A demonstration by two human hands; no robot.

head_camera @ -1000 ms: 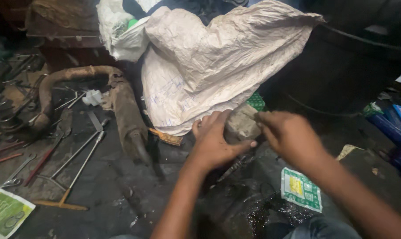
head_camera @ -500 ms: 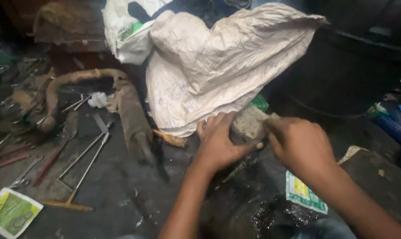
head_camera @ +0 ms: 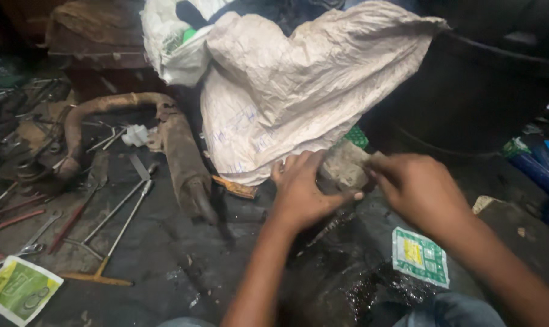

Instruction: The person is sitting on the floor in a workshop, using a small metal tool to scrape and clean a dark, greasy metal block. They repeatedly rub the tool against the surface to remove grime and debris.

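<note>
My left hand [head_camera: 301, 191] and right hand [head_camera: 416, 191] both clamp a grey block [head_camera: 342, 165] between them (just near of the sack [head_camera: 298, 91]); a rusty pipe [head_camera: 174, 145] lies left.

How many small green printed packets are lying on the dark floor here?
2. One packet lies at lower right, under the right hand's forearm. The other packet lies at the lower left corner, near the tools. More may be hidden under the white sack.
</note>
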